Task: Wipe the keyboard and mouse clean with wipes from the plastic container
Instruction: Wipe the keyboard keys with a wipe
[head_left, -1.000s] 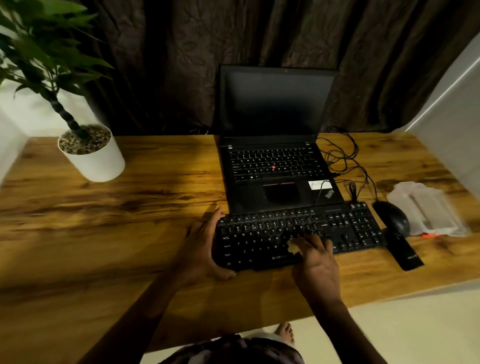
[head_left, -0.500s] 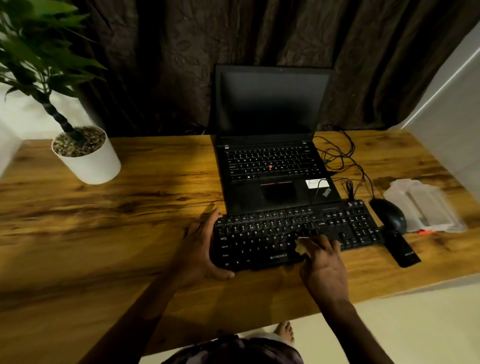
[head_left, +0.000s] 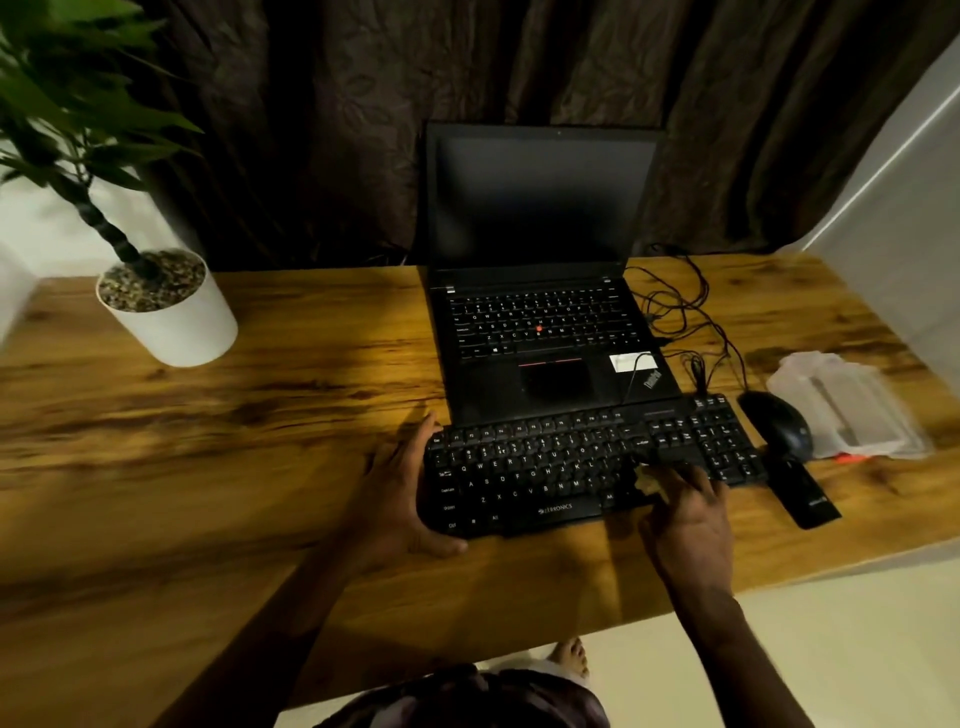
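Low in the centre of the frame, a black keyboard (head_left: 587, 467) lies on the wooden worktop (head_left: 260, 415), its far edge just in front of an open black laptop (head_left: 545, 291) with a dark screen. The left hand (head_left: 400, 499) grips the keyboard's left end, its fingers closed around the edge with the thumb at the near corner. The right hand (head_left: 691, 519) lies over the keys right of centre, its fingers pressing a small pale wipe (head_left: 647, 480) onto them. A black mouse (head_left: 779, 423) sits just right of the keyboard, its cable running back in loops beside the laptop. Touching the mouse's right side is the clear plastic container (head_left: 852, 405), at the frame's right edge. A flat black device (head_left: 802, 493) lies in front of the mouse. A potted plant (head_left: 166, 306) in a white pot stands upper left.
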